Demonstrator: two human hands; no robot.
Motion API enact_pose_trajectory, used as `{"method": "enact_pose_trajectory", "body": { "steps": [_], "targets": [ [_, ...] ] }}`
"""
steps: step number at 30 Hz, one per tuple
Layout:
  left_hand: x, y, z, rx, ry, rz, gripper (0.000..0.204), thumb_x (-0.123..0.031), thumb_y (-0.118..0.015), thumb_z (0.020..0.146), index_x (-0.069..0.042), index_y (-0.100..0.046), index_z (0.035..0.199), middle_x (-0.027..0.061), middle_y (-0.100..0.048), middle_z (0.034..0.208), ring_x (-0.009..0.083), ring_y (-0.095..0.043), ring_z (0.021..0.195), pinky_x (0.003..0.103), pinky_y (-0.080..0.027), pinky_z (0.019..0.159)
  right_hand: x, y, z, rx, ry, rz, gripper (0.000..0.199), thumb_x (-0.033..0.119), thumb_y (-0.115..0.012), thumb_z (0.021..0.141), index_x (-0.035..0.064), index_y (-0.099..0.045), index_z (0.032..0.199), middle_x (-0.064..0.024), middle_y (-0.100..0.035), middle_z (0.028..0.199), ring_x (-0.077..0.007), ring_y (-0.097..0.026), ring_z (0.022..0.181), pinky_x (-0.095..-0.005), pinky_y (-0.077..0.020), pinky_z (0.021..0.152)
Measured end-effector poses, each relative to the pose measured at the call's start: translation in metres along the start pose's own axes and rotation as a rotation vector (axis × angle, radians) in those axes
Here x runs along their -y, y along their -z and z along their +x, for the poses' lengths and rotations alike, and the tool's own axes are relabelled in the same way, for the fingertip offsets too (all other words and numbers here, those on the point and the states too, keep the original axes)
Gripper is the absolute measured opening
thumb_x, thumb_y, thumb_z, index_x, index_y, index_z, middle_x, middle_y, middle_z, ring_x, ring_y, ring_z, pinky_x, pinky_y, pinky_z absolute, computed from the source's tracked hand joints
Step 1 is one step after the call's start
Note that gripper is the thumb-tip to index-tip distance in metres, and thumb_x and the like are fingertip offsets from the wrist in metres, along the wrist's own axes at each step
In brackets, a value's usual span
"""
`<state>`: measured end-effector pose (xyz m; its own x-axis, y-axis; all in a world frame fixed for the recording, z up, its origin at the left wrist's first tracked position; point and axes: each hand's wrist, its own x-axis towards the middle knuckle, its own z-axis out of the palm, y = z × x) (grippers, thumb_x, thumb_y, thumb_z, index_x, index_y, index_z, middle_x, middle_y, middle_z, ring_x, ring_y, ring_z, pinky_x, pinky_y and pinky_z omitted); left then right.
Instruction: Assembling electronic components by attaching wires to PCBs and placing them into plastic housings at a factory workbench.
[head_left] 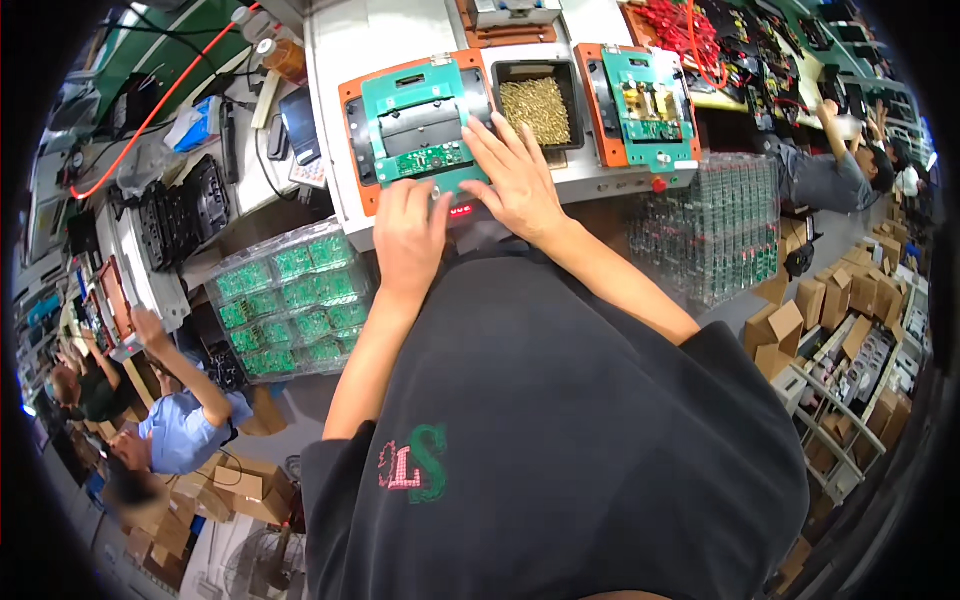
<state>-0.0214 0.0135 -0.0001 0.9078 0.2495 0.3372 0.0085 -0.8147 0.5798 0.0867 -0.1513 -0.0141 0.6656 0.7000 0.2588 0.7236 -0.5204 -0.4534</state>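
A green circuit board (428, 158) lies in the near part of a green-and-orange fixture (375, 100) on the bench in front of me. My left hand (408, 240) rests at the fixture's near edge, just below the board. Its fingers bend downward side by side, the thumb stands apart, and I see nothing in it. My right hand (520, 190) is stretched out with fingers spread, reaching over the board's right end and the fixture's right side. Its thumb points toward the left hand. What lies under its fingertips is partly hidden.
A black tray (570, 75) of small brass-coloured parts sits right of the fixture. Beyond it stands a second fixture (610, 140) with a board. Clear trays of boards stack at left (290, 300) and right (710, 230). A phone (299, 125) and bottles (282, 58) lie left; co-workers sit on both sides.
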Motion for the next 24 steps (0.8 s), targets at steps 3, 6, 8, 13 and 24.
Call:
{"method": "enact_pose_trajectory", "body": {
  "steps": [3, 6, 8, 13, 24],
  "targets": [
    [0.013, -0.008, -0.002, -0.004, -0.125, -0.006, 0.019, -0.004, -0.071, 0.086, 0.004, -0.068, 0.103, 0.0168, -0.065, 0.1, 0.0336, -0.063, 0.097, 0.043, -0.053, 0.086, -0.003, -0.004, 0.005, 0.04, 0.004, -0.029, 0.071, 0.032, -0.074, 0.089, 0.0058, -0.047, 0.149, -0.0132, -0.047, 0.155, -0.0388, -0.037, 0.146, -0.0554, -0.0269, 0.119],
    [0.038, 0.008, 0.014, 0.17, -0.318, -0.188, 0.017, -0.001, -0.066, 0.084, 0.002, -0.068, 0.101, 0.0146, -0.065, 0.101, 0.0326, -0.064, 0.098, 0.041, -0.053, 0.087, -0.009, -0.005, 0.007, 0.025, 0.071, 0.037, 0.073, 0.028, -0.077, 0.087, 0.0053, -0.047, 0.149, -0.0174, -0.048, 0.152, -0.042, -0.039, 0.144, -0.0551, -0.0269, 0.118],
    [0.046, 0.014, 0.016, 0.218, -0.358, -0.16, 0.016, -0.003, -0.066, 0.086, 0.001, -0.069, 0.101, 0.0119, -0.066, 0.101, 0.0318, -0.064, 0.099, 0.041, -0.053, 0.086, -0.003, -0.002, 0.005, -0.099, 0.121, 0.116, 0.065, 0.018, -0.076, 0.088, 0.0038, -0.051, 0.145, -0.0194, -0.05, 0.15, -0.0412, -0.041, 0.143, -0.0516, -0.0286, 0.118],
    [0.098, 0.055, -0.046, -0.3, -0.015, -0.037, 0.019, -0.006, -0.069, 0.088, -0.001, -0.07, 0.107, 0.0136, -0.069, 0.113, 0.0323, -0.067, 0.101, 0.043, -0.052, 0.091, 0.053, 0.046, 0.001, -0.069, 0.021, 0.25, 0.038, 0.002, -0.067, 0.09, -0.0011, -0.064, 0.128, -0.0184, -0.061, 0.137, -0.0351, -0.056, 0.13, -0.042, -0.0404, 0.11],
    [0.437, 0.172, -0.268, -0.172, 1.039, 0.699, 0.05, -0.009, -0.07, 0.08, 0.003, -0.056, 0.127, 0.0255, -0.057, 0.134, 0.0434, -0.053, 0.127, 0.049, -0.04, 0.109, 0.13, -0.012, 0.015, 0.445, 0.039, 0.501, 0.025, -0.012, -0.063, 0.088, -0.0016, -0.069, 0.109, -0.0152, -0.069, 0.106, -0.023, -0.068, 0.087, -0.0305, -0.0546, 0.078]
  ]
}}
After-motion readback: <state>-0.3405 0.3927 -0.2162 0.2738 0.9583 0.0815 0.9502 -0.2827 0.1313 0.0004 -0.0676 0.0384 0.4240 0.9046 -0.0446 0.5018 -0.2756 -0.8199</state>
